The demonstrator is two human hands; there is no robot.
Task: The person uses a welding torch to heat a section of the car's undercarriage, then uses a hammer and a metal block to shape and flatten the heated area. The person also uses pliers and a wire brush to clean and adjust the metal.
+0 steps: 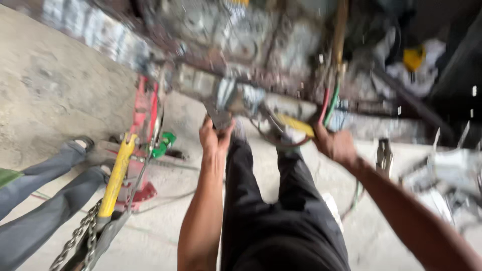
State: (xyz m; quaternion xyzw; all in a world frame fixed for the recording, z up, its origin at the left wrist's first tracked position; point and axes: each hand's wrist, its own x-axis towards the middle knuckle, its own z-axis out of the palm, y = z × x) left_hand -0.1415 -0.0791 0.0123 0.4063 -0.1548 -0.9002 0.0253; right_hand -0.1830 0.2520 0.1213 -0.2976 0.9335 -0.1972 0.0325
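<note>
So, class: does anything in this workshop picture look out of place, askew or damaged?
Yes. Loose cables, red and green, hang from the grimy machine by the right hand. Pliers lie on the floor. A chain trails off the yellow-handled jack. The left hand grips a metal part. Blur hides finer damage.

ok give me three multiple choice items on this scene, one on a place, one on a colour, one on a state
1. Where does the chain lie?
A. lower left
B. upper right
C. between the hands

2. What colour is the handle beside the red jack?
A. blue
B. yellow
C. white

3. What is the left hand doing?
A. hanging open at the side
B. resting flat on the floor
C. closed on a grey metal part

Key: 1 A, the chain runs to the lower left corner. 2 B, the long handle is plainly yellow. 3 C, the fingers wrap around the part, while the right hand grips coloured cables.
</note>
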